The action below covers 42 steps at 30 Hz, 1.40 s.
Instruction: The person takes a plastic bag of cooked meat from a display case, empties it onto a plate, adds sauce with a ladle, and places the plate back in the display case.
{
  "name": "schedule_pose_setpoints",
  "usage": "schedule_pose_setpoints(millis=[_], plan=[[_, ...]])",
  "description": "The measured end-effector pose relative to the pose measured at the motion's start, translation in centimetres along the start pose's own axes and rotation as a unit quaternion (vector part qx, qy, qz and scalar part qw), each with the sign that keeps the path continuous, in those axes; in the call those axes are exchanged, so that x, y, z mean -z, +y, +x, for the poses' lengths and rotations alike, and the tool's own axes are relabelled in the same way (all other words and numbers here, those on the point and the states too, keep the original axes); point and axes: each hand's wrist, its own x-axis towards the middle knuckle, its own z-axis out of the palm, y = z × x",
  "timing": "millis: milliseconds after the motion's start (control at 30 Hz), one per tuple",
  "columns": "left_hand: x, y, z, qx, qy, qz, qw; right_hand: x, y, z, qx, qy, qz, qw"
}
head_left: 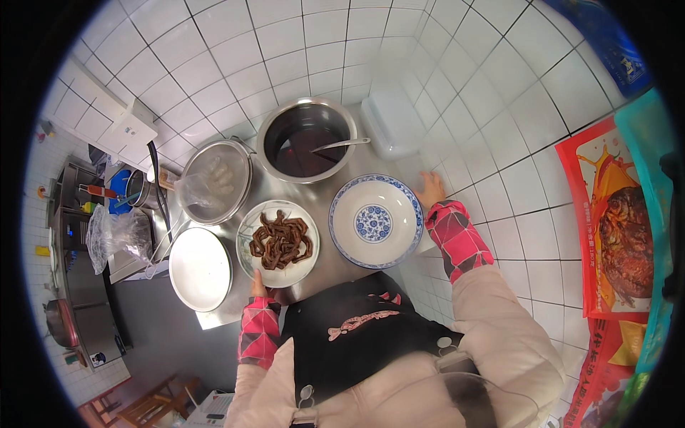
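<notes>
My left hand [259,284] holds the near rim of a white plate [278,276] bearing a heap of brown cooked pieces [282,241], perhaps duck tongues; its thumb shows on the rim and the other fingers are hidden. Just beyond the right rim of an empty blue-and-white patterned bowl [375,220], my right hand [431,190] rests with spread fingers near the tiled wall; nothing shows in it. Behind the plates stands a steel pot [306,176] of dark liquid [310,152], with a metal spoon [342,144] leaning in it.
Left are a white plate [200,269] and a round steel lid or container [215,214] with a clear plastic glove [206,184] on top. A translucent plastic box [393,128] stands by the back wall. Food packets [615,214] hang at the right. Farther left lies a plastic bag [120,235].
</notes>
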Motion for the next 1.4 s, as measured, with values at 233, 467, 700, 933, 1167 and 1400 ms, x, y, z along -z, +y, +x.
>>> schedule_pose_setpoints(millis=[233,467,700,933,1167,1400], plan=[[0.5,-0.3,0.3,0.035,0.0,-0.011,0.999,1.7,-1.4,0.2,-0.066,-0.087,-0.043,0.993],[0.5,-0.5,0.7,0.012,0.005,0.0,1.0,2.2,-1.6,-0.4,-0.066,-0.055,-0.035,0.996],[0.7,-0.4,0.8,0.013,-0.023,0.056,0.998,4.3,-0.3,-1.1,-0.015,0.073,0.026,0.997],[0.6,-0.4,0.9,0.036,-0.013,0.03,0.999,3.5,0.3,0.7,0.07,0.143,0.009,0.987],[1.1,-0.7,1.3,0.042,-0.005,0.034,0.999,1.5,-2.6,1.7,0.047,0.073,0.173,0.981],[0.5,-0.7,1.3,0.024,0.059,0.006,0.998,0.2,-11.7,1.6,-0.011,-0.081,0.579,0.811]])
